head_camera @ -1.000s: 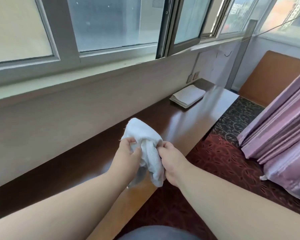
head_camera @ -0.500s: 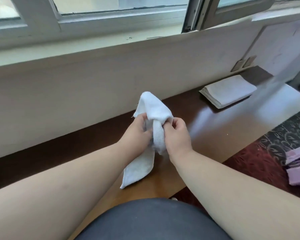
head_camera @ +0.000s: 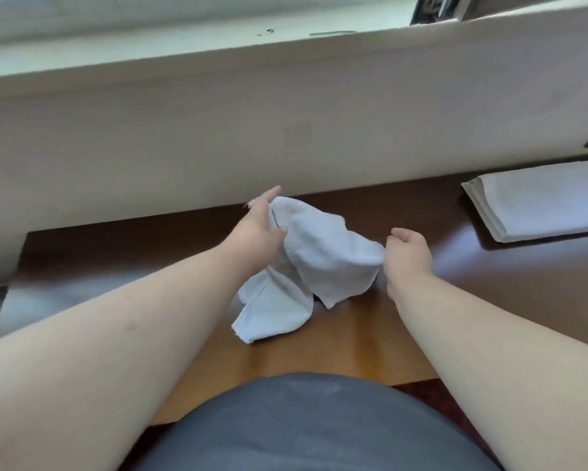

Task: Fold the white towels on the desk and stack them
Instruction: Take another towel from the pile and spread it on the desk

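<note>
Towel [head_camera: 323, 256] spreads out between your hands now, where half a second ago it was a tight bunch gripped close together; your hands have moved apart and its lower flap rests on the desk [head_camera: 421, 212]. That suggests you are opening it to find the edges, so the fold itself has yet to begin. Your left hand [head_camera: 258, 229] reaches forward, thumb pinching the far corner, the other fingers extended. Your right hand [head_camera: 408, 254] holds the near right edge with curled fingers, though whether the tips close on the cloth is unclear. Folded stack [head_camera: 540, 202] waits well apart at the right, against the wall
</note>
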Tool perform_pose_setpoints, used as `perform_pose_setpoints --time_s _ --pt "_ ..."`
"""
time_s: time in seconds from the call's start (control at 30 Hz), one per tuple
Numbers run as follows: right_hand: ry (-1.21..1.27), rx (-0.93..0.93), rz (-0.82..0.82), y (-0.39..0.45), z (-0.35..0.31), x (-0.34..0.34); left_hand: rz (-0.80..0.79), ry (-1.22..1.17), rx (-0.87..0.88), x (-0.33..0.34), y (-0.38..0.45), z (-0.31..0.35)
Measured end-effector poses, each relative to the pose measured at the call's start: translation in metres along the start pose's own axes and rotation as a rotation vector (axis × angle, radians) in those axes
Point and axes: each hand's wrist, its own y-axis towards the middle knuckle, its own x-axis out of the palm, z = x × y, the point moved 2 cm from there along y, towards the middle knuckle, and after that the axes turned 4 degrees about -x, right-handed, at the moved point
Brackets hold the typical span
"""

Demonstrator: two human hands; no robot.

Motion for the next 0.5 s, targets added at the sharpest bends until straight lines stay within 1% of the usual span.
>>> perform_pose_setpoints --time_s 0.07,0.13,0.17,0.2,0.23,0.33,0.4,0.43,0.5 --pt "0.017 -0.047 0.087 0.004 -0.003 0.002 -0.067 0.123 0.006 -0.004 0.002 -0.011" --pt "-0.036 -0.132 0.115 0.007 -0.006 0.005 0.004 0.237 -0.054 -0.010 0.004 -0.027" --pt "-0.091 -0.176 0.088 0.008 -0.006 0.007 0.056 0.291 -0.108 -0.013 0.004 -0.040" --pt "-0.161 -0.216 0.023 0.008 -0.004 0.011 0.083 0.341 -0.172 -0.013 0.002 -0.052" --pt "-0.243 -0.249 -0.075 0.008 0.000 0.017 0.067 0.385 -0.237 -0.010 -0.001 -0.067" --pt "-0.585 -0.292 -0.479 -0.003 0.021 0.035 -0.170 0.551 -0.388 0.015 -0.014 -0.105" --pt "-0.880 -0.327 -0.685 -0.014 0.042 0.045 -0.274 0.656 -0.391 0.033 -0.020 -0.122" --pt "-1.012 -0.356 -0.732 -0.019 0.053 0.049 -0.277 0.682 -0.357 0.041 -0.022 -0.129" --pt "-1.192 -0.415 -0.731 -0.029 0.072 0.054 -0.250 0.728 -0.284 0.054 -0.023 -0.139"
